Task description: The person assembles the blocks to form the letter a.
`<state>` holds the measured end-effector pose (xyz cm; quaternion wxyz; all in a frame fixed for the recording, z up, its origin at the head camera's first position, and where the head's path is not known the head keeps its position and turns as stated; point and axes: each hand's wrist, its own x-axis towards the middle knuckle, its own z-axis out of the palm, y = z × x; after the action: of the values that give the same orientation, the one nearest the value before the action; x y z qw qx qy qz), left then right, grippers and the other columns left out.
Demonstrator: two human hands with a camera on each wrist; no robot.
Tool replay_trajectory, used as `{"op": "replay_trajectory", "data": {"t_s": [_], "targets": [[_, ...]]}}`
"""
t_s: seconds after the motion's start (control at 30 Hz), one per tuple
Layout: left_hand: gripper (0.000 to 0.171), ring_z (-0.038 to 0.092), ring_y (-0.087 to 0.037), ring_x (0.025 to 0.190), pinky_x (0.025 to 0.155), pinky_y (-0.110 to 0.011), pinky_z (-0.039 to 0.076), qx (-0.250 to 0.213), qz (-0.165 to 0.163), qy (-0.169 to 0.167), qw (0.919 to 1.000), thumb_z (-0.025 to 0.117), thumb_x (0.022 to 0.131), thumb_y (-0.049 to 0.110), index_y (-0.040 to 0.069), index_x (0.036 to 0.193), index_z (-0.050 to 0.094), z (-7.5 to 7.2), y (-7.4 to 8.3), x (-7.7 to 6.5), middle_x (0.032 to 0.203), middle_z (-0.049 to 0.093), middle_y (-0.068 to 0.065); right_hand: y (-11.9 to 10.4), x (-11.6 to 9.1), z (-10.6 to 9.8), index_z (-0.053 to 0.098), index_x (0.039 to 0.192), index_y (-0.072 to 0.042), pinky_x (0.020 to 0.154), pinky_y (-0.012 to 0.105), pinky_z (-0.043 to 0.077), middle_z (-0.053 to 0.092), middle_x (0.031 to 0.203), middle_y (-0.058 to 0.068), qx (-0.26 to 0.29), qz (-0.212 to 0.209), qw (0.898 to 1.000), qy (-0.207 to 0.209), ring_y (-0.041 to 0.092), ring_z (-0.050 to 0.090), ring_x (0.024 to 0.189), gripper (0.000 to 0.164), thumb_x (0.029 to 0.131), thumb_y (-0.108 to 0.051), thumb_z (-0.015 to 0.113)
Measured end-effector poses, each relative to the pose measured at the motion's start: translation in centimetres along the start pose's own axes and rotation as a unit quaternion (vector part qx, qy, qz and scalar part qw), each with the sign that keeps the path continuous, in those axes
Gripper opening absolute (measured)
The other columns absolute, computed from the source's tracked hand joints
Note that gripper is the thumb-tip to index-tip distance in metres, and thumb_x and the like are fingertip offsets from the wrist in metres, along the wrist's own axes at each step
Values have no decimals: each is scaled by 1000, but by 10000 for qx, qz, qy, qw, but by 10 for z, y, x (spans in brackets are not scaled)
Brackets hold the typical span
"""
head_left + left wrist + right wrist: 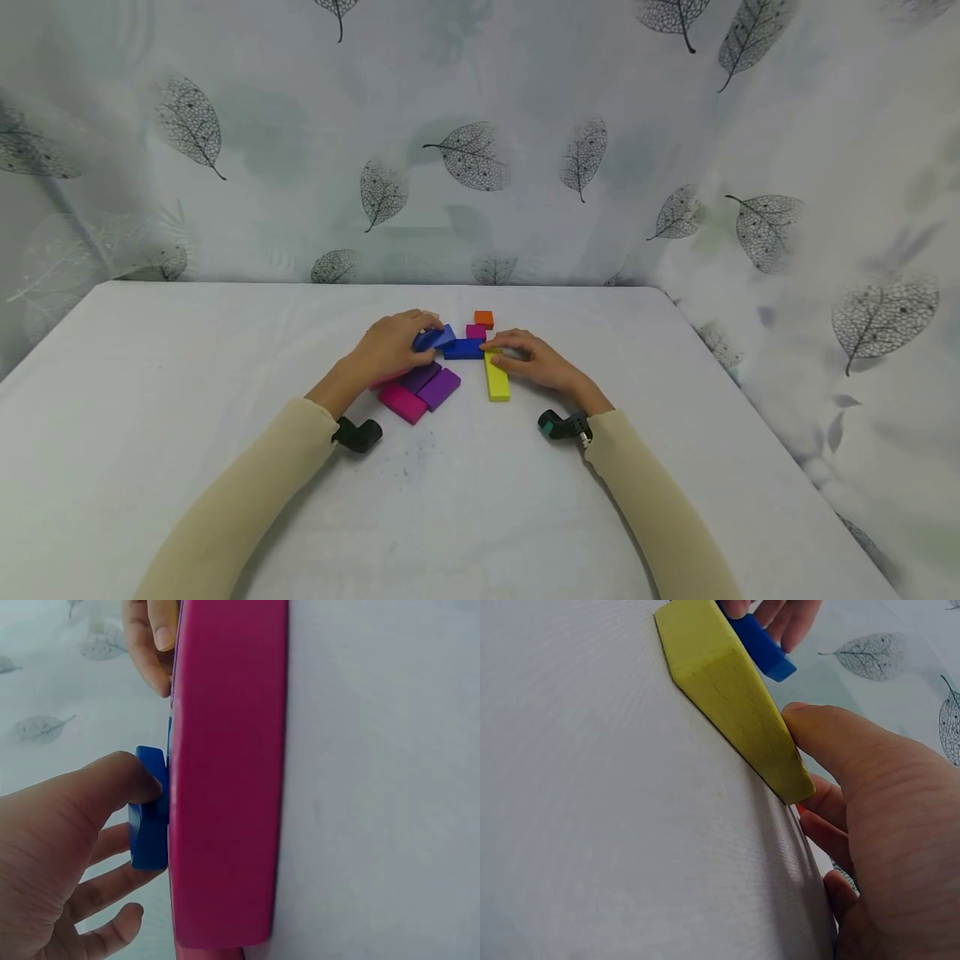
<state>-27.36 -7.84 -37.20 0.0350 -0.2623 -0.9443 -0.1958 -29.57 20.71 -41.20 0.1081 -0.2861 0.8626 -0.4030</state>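
Note:
My left hand [393,344] pinches a blue block [435,337] between thumb and fingers, tilted above the other pieces. In the left wrist view the thumb lies across that blue block [150,825]. A darker blue block [463,349] lies flat just right of it. My right hand [536,360] holds the far end of a long yellow block [497,379], thumb on it and index finger by the blue block's right end. The right wrist view has the thumb against the yellow block [739,697]. Under the left hand lie magenta [403,403] and purple [439,389] blocks.
Beyond the dark blue block lie a small magenta block [476,332] and an orange block [483,318]. A dark purple block [420,377] sits among the left group. White cloth covers the table [225,358], and a leaf-patterned curtain [285,192] hangs behind.

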Motion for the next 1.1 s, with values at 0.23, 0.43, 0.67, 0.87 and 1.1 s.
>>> {"op": "replay_trajectory", "data": {"t_s": [0.23, 0.43, 0.67, 0.87, 1.1], "targets": [[42, 58, -30, 119, 100, -51, 45, 96, -24, -9, 10000, 69, 89, 22, 10, 129, 59, -2, -2, -3, 129, 61, -13, -38, -12, -5, 59, 132, -2, 112, 61, 22, 45, 143, 22, 48, -58, 10000, -33, 39, 34, 137, 35, 98, -13, 57], [42, 59, -31, 116, 99, -52, 45, 145, -117, -80, 9998, 68, 89, 23, 11, 129, 59, -6, -2, -7, 124, 62, -14, -37, -11, -7, 60, 132, -3, 113, 60, 22, 45, 144, 23, 62, -113, 9999, -55, 38, 34, 137, 35, 98, -14, 58], [43, 59, -31, 115, 100, -53, 43, 42, -255, -246, 9994, 66, 90, 25, 10, 129, 58, -6, 0, -13, 125, 61, -15, -37, -12, -6, 60, 132, -4, 113, 61, 22, 44, 145, 23, 44, -30, 10000, -73, 38, 33, 138, 36, 99, -15, 57], [40, 62, -27, 105, 93, -51, 46, 9, -119, -91, 9999, 66, 88, 23, 10, 125, 60, -5, -3, -19, 116, 64, -12, -41, -13, -5, 59, 133, -4, 113, 61, 21, 43, 146, 22, 63, 68, 9999, -102, 38, 32, 139, 36, 99, -16, 57], [38, 63, -26, 104, 92, -46, 49, -114, -137, -8, 9998, 69, 88, 21, 9, 124, 62, -3, -7, -24, 113, 65, -12, -44, -13, -4, 59, 132, -3, 112, 61, 22, 44, 145, 23, 32, 121, 9999, -83, 39, 33, 138, 36, 98, -14, 58]]}}
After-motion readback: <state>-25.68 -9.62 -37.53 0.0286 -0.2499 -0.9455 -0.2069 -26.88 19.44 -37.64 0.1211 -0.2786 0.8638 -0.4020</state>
